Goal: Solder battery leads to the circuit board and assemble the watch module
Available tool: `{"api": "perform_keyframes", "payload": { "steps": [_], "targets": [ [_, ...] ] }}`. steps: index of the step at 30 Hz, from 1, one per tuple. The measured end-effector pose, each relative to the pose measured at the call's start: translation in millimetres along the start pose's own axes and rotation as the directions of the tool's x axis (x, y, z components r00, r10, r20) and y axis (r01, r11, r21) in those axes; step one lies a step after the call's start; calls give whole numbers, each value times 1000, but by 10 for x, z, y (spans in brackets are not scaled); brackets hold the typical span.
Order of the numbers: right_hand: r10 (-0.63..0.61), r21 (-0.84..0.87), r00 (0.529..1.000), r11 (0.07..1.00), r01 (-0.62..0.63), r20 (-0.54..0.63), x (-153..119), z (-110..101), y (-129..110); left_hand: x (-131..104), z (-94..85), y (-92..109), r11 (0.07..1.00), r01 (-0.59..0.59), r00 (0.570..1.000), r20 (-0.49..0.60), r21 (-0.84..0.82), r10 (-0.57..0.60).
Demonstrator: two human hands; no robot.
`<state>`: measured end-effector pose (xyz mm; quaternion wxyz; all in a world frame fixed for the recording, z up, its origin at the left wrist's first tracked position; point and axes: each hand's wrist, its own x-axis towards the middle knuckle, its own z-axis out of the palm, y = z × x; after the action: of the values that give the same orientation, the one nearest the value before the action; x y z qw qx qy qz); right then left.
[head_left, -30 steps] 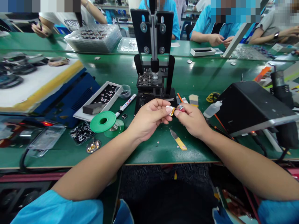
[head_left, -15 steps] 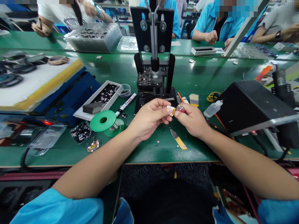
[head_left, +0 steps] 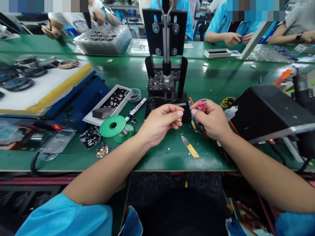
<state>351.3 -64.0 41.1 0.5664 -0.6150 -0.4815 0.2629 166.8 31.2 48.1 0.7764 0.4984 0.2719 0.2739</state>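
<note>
My left hand (head_left: 164, 122) is closed, thumb against fingers, on a small silver-and-yellow battery (head_left: 180, 119); only its yellow edge shows below the thumb. Around a red lighter (head_left: 202, 105) my right hand (head_left: 209, 118) is closed, with the lighter's upper end poking out above the fingers. The hands are a little apart over the bench, in front of a black hand press (head_left: 166, 78). Below them lies a knife with a yellow handle (head_left: 190, 147).
Left of my hands are a green solder spool (head_left: 112, 126), a paint marker (head_left: 136, 109), a white tray (head_left: 91, 117) and a box of small black parts (head_left: 91, 137). A black machine (head_left: 268, 111) and a squeeze bottle (head_left: 231, 112) stand right. Co-workers sit across the bench.
My right hand has drawn away to the right from the battery, and the lighter now points upward. My left hand still grips the battery, now more covered. The view has shifted slightly.
</note>
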Motion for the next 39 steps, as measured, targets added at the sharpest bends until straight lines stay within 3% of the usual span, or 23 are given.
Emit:
{"api": "perform_keyframes", "payload": {
  "steps": [7, 11, 19, 31, 34, 39],
  "targets": [
    [-56, -90, 994, 994, 64, 97, -66, 48, -57, -3, 2, -37, 985, -56, 998, -2, 163, 57],
    [-76, -119, 993, 989, 86, 86, -91, 64, -77, -16, 11, -34, 970, -56, 998, -8, 236, 59],
    [-242, -206, 964, 943, 260, 109, -83, 64, -26, -30, 17, -22, 958, -54, 998, 5, 280, 55],
    [-338, -267, 929, 891, 368, 152, -123, 101, -23, -47, 16, -31, 953, -48, 998, 62, 298, 31],
    [-317, -289, 941, 896, 338, 118, -111, 91, -12, -42, 11, -31, 961, -18, 998, 57, 274, 3],
    [-174, -207, 985, 963, 173, 15, -53, 26, -30, -45, 14, -8, 970, 5, 1000, 16, 243, -10]
  ]
}}
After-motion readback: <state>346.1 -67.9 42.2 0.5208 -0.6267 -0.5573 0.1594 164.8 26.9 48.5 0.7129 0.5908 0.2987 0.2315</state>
